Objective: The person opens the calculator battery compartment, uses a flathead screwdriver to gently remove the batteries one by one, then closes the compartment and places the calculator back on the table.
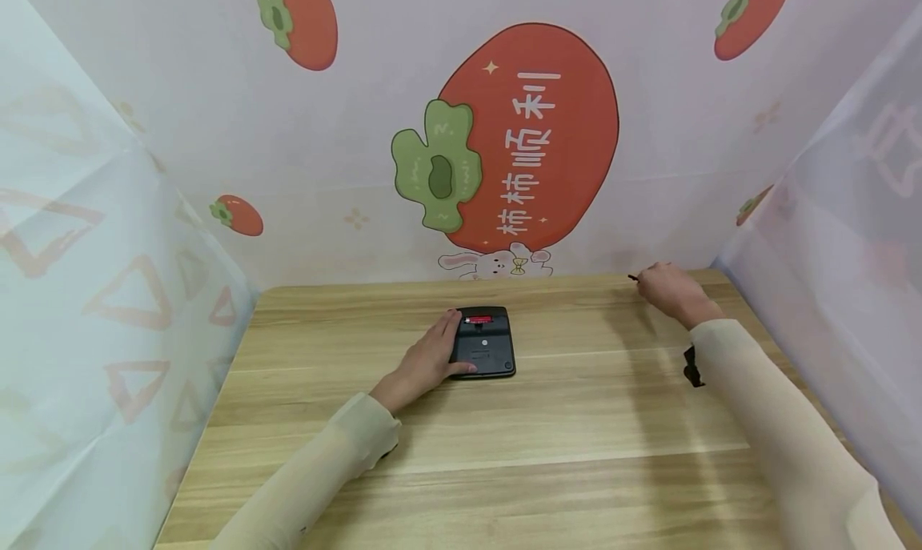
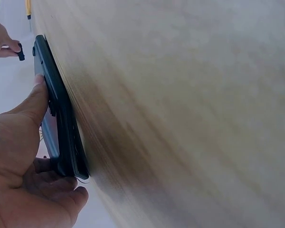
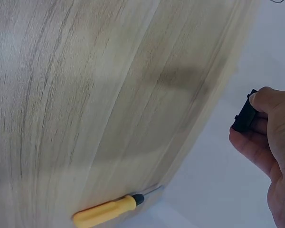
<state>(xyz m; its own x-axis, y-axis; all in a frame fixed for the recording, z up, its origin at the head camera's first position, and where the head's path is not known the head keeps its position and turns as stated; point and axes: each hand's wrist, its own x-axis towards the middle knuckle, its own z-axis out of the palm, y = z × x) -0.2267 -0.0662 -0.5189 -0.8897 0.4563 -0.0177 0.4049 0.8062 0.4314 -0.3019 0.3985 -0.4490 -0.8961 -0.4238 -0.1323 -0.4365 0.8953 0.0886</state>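
A black calculator [image 1: 484, 354] lies back side up on the table, with a red battery [image 1: 479, 319] showing in its uncovered compartment. My left hand [image 1: 425, 356] grips its left side, thumb along the near edge and fingers at the far end. In the left wrist view the left hand [image 2: 19, 161] spans the calculator [image 2: 61, 109]. Near the table's back right, my right hand [image 1: 673, 292] pinches a small black battery cover [image 3: 246, 114] between thumb and fingers. The right wrist view shows that hand [image 3: 275, 128] raised off the tabletop.
A screwdriver with a yellow handle [image 3: 104, 212] lies on the wooden table [image 1: 547, 454] below the right hand in the right wrist view. A wall covering with printed persimmons [image 1: 533, 134] stands along the back edge, and pale sheets [image 1: 94, 254] close off both sides.
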